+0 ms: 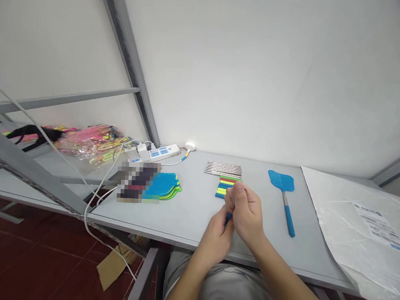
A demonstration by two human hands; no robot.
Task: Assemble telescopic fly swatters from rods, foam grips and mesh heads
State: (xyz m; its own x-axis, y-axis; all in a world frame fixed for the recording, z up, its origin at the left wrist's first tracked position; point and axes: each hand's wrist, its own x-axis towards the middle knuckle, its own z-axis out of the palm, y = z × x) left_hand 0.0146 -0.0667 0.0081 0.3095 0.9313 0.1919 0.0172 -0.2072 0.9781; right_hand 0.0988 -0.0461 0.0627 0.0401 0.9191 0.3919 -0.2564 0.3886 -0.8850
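Grey bench against a pale wall. White bag lies flat over its right end. Blue swatter rests near the bag, blade away from the person, handle toward. Blue and green heads are stacked toward the left. Metal rods lie side by side near mid-bench, and coloured grips line up at their near side.

Both hands are over the bench's near edge, in front of the grips. Left hand has its fingers clamped on a small blue piece. Right hand sits just above, fingers curled together in a fist, thumb uppermost.

Handling, as judged: the piece looks light, probably slightly soft like the swatter's handle, and unlikely to break. Smooth rods would be stiff and could slip or roll; best held mid-length. Heads look thin and bendy; the edge is a good hold.

Hidden: most of the piece is inside the hands, so its shape and full length cannot be told. Contents of the right fist are out of sight. Pixelated blocks cover the heads' left part; the bag's right side runs out of frame; its print is unreadable.
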